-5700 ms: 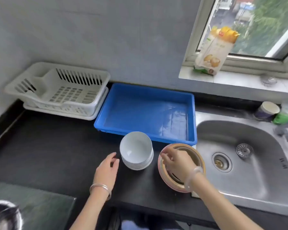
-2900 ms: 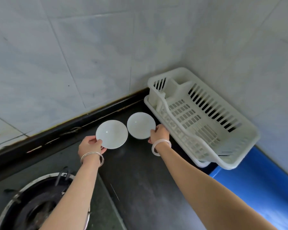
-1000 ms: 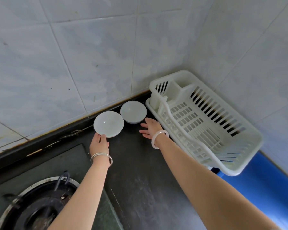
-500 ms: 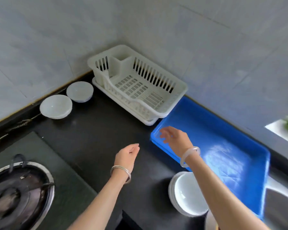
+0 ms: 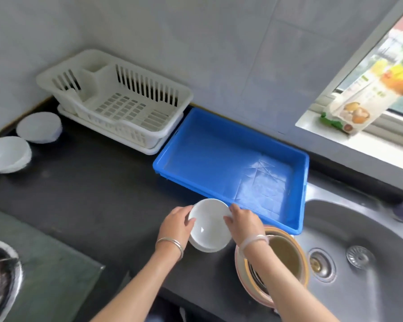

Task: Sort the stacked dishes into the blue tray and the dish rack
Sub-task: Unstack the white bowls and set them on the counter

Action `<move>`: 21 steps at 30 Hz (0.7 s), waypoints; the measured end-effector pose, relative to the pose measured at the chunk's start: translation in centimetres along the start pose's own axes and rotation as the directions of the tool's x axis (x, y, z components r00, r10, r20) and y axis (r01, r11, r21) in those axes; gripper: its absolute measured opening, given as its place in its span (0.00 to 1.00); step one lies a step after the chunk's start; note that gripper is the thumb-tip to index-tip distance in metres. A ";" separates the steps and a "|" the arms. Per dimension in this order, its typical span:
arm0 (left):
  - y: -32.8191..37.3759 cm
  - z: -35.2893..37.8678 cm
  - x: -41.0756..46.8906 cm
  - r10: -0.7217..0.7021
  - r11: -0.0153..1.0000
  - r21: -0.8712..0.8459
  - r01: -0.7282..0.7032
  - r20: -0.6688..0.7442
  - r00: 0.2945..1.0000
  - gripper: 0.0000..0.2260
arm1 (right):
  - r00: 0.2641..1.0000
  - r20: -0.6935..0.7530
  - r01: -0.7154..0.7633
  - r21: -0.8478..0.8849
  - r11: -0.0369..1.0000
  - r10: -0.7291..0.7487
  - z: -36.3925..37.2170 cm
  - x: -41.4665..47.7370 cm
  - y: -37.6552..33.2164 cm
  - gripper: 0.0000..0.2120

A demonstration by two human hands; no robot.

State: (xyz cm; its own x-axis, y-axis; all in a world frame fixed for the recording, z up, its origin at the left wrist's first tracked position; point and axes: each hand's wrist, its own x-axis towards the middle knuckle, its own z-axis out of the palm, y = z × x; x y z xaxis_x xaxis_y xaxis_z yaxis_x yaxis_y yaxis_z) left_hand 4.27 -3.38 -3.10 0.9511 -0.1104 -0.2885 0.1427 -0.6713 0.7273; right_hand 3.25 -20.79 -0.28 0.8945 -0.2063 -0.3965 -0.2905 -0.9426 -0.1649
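While both hands are closing on the white stack in front of her, the fingers (image 5: 188, 216) of the left hand (image 5: 175, 225) are curling over the near-left rim of the top bowl (image 5: 208, 225), and the fingers of the right hand (image 5: 243, 225) are pressing against its right rim, so the bowl is being pinched between the two hands. It is sitting on the remaining bowls at the counter's front edge, just before the near wall of the blue tray (image 5: 298, 219), which is holding nothing. Half a second ago both hands were crossing the dark counter (image 5: 91, 194) open and empty; now they are gripping again, having come back from the far left corner. Two white bowls (image 5: 39, 126) are now standing there beside the dish rack (image 5: 158, 135), not in it, and the rack itself is also holding nothing. So the sorting seems to be barely under way: those two dishes appear only parked, and neither target has received anything. Right of the stack, under her right wrist, a beige and pink basin (image 5: 286, 254) is overlapping the sink (image 5: 370, 275) edge, awaiting its turn.
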 end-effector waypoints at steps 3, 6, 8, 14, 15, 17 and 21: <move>-0.2 0.1 -0.1 -0.004 1.000 -0.021 0.004 -0.013 1.000 0.14 | 1.000 -0.026 0.010 -0.057 0.998 -0.011 0.0 0.0 -0.4 0.10; -0.5 0.2 -0.3 -0.014 0.998 -0.055 0.013 -0.028 0.999 0.13 | 0.995 -0.070 0.070 -0.041 0.997 -0.073 -0.3 -0.2 -0.1 0.11; -0.7 0.1 -0.4 -0.014 0.997 -0.080 0.010 -0.050 0.999 0.12 | 0.990 -0.106 0.098 0.023 0.995 -0.095 -0.5 -0.5 0.3 0.12; -0.6 0.0 -0.2 -0.068 0.992 -0.112 0.062 -0.054 0.996 0.12 | 0.974 -0.225 0.060 0.175 0.983 -0.019 -1.7 -1.1 1.9 0.12; -0.4 0.1 -0.1 -0.075 0.993 -0.095 0.070 -0.051 0.996 0.11 | 0.970 -0.245 0.045 0.208 0.977 0.007 -2.0 -1.1 2.1 0.11; 0.0 0.2 0.1 -0.080 0.996 -0.049 0.077 -0.049 0.996 0.11 | 0.962 -0.269 0.026 0.250 0.968 0.044 -2.7 -1.2 2.4 0.11; 1.1 0.5 0.1 -0.068 0.996 0.053 0.073 -0.093 0.993 0.08 | 0.958 -0.277 0.014 0.294 0.956 0.072 -3.4 -1.3 2.7 0.10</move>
State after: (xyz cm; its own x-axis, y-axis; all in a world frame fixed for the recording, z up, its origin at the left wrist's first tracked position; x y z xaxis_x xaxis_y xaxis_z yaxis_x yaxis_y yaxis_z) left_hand 4.37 -4.44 -2.64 0.9606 0.0044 -0.2779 0.1972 -0.7152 0.6705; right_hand 2.44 -23.96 2.88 0.9304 -0.3380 -0.1414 -0.3654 -0.8263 -0.4287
